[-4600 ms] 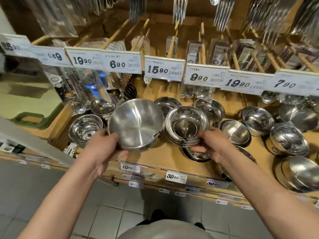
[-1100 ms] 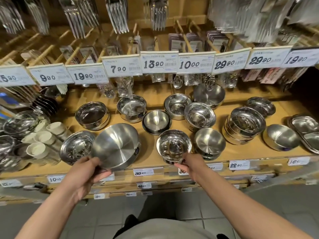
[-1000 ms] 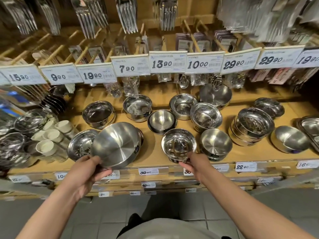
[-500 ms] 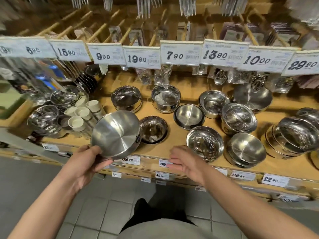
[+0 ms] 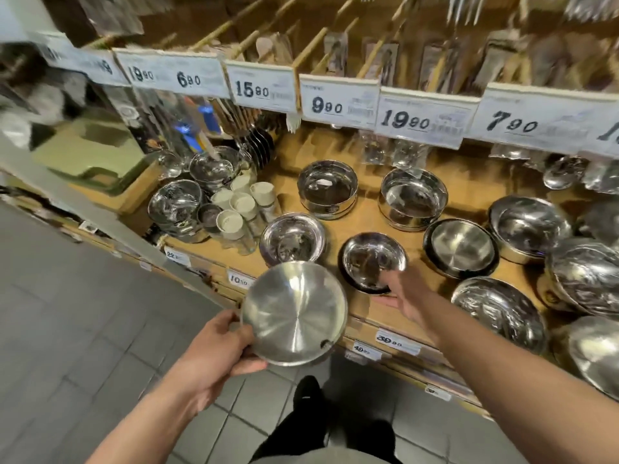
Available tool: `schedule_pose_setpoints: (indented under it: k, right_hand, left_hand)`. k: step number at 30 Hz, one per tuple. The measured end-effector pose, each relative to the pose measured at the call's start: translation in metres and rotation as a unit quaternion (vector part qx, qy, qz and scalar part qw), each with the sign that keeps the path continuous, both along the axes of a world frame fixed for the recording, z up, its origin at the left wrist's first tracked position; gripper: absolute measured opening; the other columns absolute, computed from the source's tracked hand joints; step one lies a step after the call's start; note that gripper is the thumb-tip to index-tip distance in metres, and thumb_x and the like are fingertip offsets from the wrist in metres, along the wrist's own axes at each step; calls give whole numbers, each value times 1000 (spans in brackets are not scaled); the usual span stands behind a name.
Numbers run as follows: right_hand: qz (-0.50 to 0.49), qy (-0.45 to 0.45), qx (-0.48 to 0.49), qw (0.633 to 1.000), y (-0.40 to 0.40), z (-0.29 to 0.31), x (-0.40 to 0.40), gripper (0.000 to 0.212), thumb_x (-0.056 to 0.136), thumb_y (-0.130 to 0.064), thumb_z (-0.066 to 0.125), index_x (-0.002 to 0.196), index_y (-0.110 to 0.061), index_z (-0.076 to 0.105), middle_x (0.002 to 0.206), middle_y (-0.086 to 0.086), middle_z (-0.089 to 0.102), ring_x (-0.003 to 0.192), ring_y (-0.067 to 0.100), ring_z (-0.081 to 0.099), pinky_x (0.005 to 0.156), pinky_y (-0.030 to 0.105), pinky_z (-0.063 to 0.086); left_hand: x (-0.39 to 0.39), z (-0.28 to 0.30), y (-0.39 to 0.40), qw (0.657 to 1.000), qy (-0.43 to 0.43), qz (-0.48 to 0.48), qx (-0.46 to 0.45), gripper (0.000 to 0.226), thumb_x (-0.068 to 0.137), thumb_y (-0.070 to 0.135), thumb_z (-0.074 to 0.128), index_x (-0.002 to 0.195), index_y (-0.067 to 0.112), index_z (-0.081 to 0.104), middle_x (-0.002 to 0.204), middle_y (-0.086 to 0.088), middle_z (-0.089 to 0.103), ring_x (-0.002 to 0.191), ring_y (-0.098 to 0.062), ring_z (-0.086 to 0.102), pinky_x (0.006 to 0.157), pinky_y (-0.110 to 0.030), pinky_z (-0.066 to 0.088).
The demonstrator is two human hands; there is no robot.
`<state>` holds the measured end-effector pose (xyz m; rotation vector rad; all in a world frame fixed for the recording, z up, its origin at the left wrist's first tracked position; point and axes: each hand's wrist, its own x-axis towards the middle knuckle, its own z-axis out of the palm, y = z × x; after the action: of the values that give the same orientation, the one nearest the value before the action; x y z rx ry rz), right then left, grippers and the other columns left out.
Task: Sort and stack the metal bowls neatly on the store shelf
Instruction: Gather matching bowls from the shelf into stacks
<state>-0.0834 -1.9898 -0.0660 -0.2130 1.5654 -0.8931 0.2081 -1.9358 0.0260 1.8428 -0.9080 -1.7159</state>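
— Wooden store shelf [image 5: 365,217], price tags [image 5: 338,101] along the rail above, grey tiled floor [image 5: 67,329] below. What's on it?

— Metal bowls, set singly and in stacks, beside a cluster of white cups [image 5: 241,204] at the left.

— And the hands?

— The left hand [image 5: 214,349] holds a wide steel bowl [image 5: 294,313] in front of the shelf edge, tilted so its underside faces the camera; the grip is clamped on the rim, thumb against the base and fingers behind.

— The right?

— The right hand [image 5: 407,296] reaches to a small shiny bowl [image 5: 373,261] at the front of the shelf. Its fingers touch the near rim, but whether the grip has closed on it I cannot tell; motion blur hides the fingertips.

— Neighbours?

— Another polished bowl [image 5: 293,239] just to its left, a dark-rimmed bowl [image 5: 460,247] to its right.
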Motion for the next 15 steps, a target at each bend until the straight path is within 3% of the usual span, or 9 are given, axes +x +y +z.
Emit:
schedule_pose_setpoints:
  k: [2, 6, 10, 13, 15]
  right_hand:
    - [-2, 3, 8, 1000, -3, -4, -2, 65, 95, 14, 52, 154, -4, 32, 160, 19, 35, 130, 38, 53, 64, 37, 58]
    - [-27, 10, 17, 999, 1, -3, -13, 56, 96, 14, 44, 150, 1, 35, 153, 23, 45, 119, 40, 62, 55, 37, 63]
    - [-76, -1, -17, 997, 13, 20, -33, 45, 97, 12, 46, 139, -1, 52, 118, 21, 70, 82, 30, 77, 50, 35, 61]
    - [-97, -5, -51, 994, 25, 48, -52, 36, 97, 10, 48, 131, -1, 56, 105, 19, 74, 77, 27, 78, 53, 32, 62]
    - [-113, 0, -64, 991, 35, 68, -62, 30, 99, 7, 48, 125, -6, 55, 104, 17, 73, 72, 27, 78, 46, 27, 58]
  left_hand:
    - [-4, -8, 0, 1000, 0, -6, 8, 13, 96, -5, 52, 108, 1, 54, 66, -3, 73, 62, -21, 73, 64, -33, 64]
    - [-19, -21, -7, 999, 1, -18, 31, 30, 96, -4, 53, 124, 6, 54, 102, -21, 73, 71, -24, 76, 62, -32, 63]
    - [-39, -34, -19, 999, 7, -38, 30, 30, 95, -3, 54, 124, 5, 53, 93, -17, 75, 71, -25, 76, 58, -31, 61]
    - [-59, -47, -28, 998, 9, -56, 29, 27, 94, -2, 57, 120, 7, 53, 83, -11, 78, 75, -29, 77, 56, -31, 61]
    - [-74, -56, -36, 997, 6, -74, 25, 26, 94, -1, 59, 118, 8, 54, 86, -12, 79, 72, -27, 77, 55, -30, 60]
